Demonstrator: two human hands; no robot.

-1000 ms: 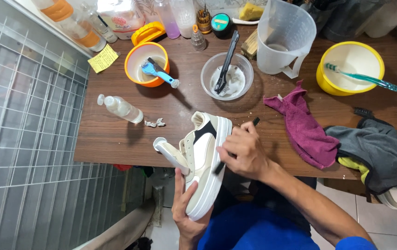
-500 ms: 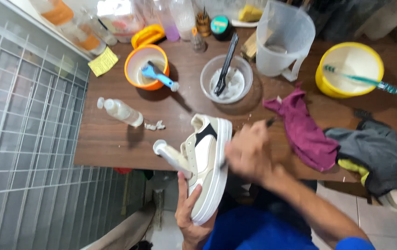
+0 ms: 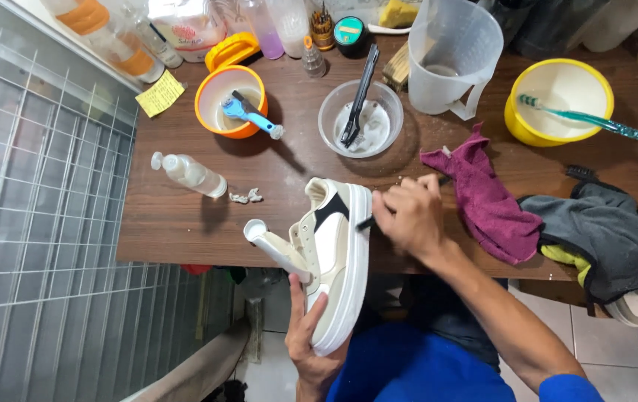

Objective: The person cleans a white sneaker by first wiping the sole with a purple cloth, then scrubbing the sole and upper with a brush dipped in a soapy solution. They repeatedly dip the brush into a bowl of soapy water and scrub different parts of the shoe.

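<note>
You're mid-scrub on the sneaker (image 3: 337,260): your left hand (image 3: 311,342) cups it from below at the toe end, fingers wrapped round the sole, shoe tipped on its side over the near edge of the table (image 3: 185,216). A white shoe form (image 3: 274,246) sticks out of the opening. Your right hand (image 3: 408,216) is closed on a thin dark brush (image 3: 369,221), its tip touching the white sole edge near the heel. Most of the handle is hidden by the fingers, so I can't tell what kind of brush it is.

Step, as I read it: working along the sole's sidewall. The next move looks to need short strokes down the rim with the left hand holding the shoe steady and turning it to bring up fresh edge; the brush may need a dip in the clear bowl (image 3: 360,119), which is just beyond the shoe.

Counts:
- Bowls: three. One orange bowl (image 3: 218,85) with a blue brush (image 3: 252,115), the clear one with a black brush (image 3: 360,93), one yellow bowl (image 3: 557,93) with a green toothbrush (image 3: 587,123) across it.
- One clear jug (image 3: 453,52).
- Cloths: two. One purple rag (image 3: 482,197), one grey cloth (image 3: 601,231).
- One small bottle (image 3: 188,173) lying on its side.
- One yellow note (image 3: 160,93).
- Several bottles along the far edge, too crowded to count.
</note>
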